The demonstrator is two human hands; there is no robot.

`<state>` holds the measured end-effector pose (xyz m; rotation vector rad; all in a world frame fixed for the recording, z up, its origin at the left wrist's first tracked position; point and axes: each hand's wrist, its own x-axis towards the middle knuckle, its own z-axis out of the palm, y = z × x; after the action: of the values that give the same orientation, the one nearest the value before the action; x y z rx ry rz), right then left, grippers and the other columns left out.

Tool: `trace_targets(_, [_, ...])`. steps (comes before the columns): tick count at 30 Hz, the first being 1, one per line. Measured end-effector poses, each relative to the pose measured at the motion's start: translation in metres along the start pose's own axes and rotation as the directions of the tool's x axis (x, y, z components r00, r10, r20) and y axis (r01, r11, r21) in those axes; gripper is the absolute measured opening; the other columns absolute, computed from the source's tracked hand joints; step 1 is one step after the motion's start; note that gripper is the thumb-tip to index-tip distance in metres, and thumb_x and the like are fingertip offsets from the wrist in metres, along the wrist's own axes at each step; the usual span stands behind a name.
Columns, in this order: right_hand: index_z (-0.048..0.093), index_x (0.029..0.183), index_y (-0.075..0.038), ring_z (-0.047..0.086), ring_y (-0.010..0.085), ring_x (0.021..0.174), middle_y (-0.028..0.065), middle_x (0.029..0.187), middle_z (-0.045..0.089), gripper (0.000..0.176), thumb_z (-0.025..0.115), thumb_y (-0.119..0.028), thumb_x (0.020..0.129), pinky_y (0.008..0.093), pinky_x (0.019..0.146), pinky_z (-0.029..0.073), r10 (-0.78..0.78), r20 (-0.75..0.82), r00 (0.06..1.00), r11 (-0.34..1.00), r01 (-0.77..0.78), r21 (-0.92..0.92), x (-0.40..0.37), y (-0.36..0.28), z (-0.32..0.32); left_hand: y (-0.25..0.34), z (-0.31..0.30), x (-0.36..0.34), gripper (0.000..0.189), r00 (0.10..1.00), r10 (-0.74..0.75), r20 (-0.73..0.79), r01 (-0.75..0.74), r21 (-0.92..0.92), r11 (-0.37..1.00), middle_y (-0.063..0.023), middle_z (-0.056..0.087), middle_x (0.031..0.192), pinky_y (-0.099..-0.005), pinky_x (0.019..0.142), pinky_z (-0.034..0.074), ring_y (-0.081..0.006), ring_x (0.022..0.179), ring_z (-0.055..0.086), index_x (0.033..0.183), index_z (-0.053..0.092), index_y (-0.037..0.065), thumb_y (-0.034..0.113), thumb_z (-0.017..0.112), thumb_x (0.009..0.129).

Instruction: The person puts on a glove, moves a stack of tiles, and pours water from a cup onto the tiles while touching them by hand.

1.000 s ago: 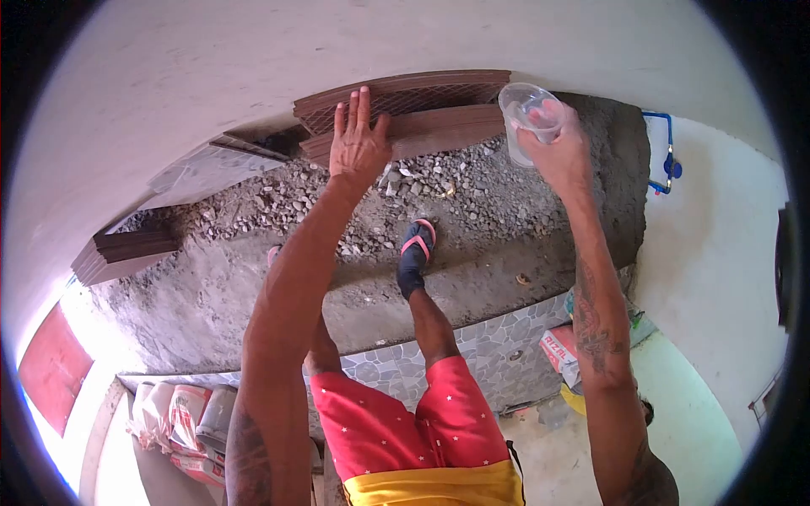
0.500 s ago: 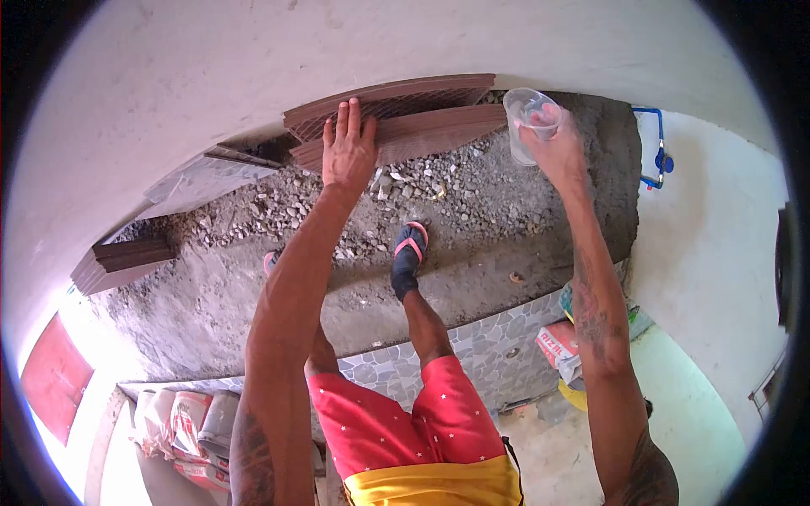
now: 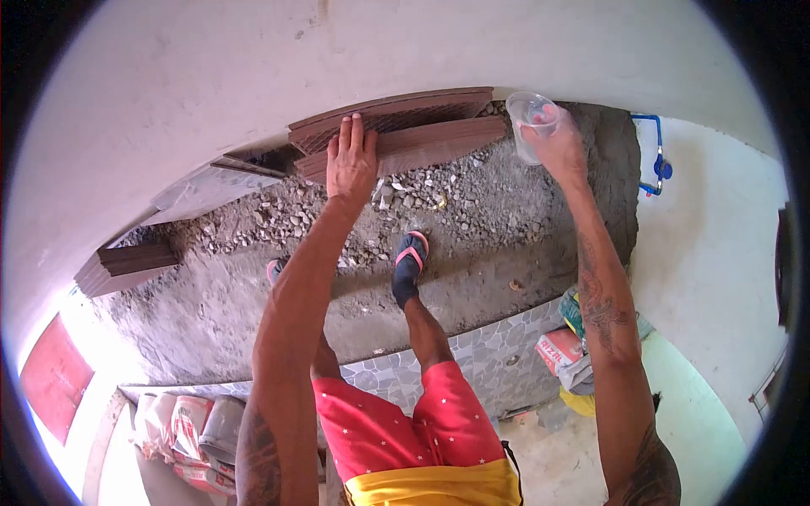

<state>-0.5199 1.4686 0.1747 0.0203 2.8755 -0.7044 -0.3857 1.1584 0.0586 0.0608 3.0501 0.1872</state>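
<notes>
My left hand (image 3: 352, 164) lies against a leaning stack of brown tiles (image 3: 443, 142), its fingers reaching over the top edge. Behind that stack, another brown tile stack (image 3: 422, 108) rests on the white wall, its face showing a grid pattern. A gap separates the two stacks, and my fingertips overlap it. In my right hand (image 3: 561, 152) is a clear plastic cup (image 3: 525, 118), held just right of the tiles. Some of my fingers show pink through its wall. The cup's contents do not show clearly.
Loose gravel (image 3: 439, 190) covers the rough floor around my sandalled feet (image 3: 411, 257). More tiles (image 3: 131, 266) lean at the far left. A blue pipe (image 3: 658, 148) runs along the right wall. Cement bags (image 3: 558, 350) sit beyond the stone-patterned ledge (image 3: 472, 358); buckets (image 3: 221, 426) stand lower left.
The front tiles lean slightly farther from the back stack, widening the gap. My left fingers have drawn closer together. My right hand still holds the cup in nearly the same place.
</notes>
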Motion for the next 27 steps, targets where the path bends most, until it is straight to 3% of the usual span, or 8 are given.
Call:
trace_targets(14, [0.052, 0.127, 0.003, 0.064, 0.0305, 0.108, 0.0163, 0.116, 0.066, 0.066, 0.075, -0.034, 0.077, 0.0373, 0.092, 0.049, 0.009, 0.068, 0.998, 0.998, -0.005, -0.060, 0.004, -0.002, 0.003, 0.006, -0.004, -0.007, 0.058, 0.999, -0.027, 0.046, 0.026, 0.010, 1.000, -0.0145, 0.026, 0.151, -0.0546, 0.107, 0.030, -0.0326, 0.142, 0.024, 0.134, 0.048, 0.010, 0.026, 0.070, 0.082])
trace_targets(27, [0.052, 0.122, 0.006, 0.065, 0.0326, 0.102, 0.0208, 0.112, 0.066, 0.065, 0.077, -0.030, 0.074, 0.0396, 0.090, 0.051, -0.054, 0.064, 0.996, 0.992, 0.061, -0.110, 0.011, 0.001, 0.006, 0.013, -0.003, -0.022, 0.054, 0.999, -0.036, 0.020, 0.036, 0.011, 0.999, -0.0115, 0.032, 0.147, -0.0533, 0.107, 0.029, -0.0307, 0.138, 0.028, 0.132, 0.050, 0.013, 0.026, 0.069, 0.083])
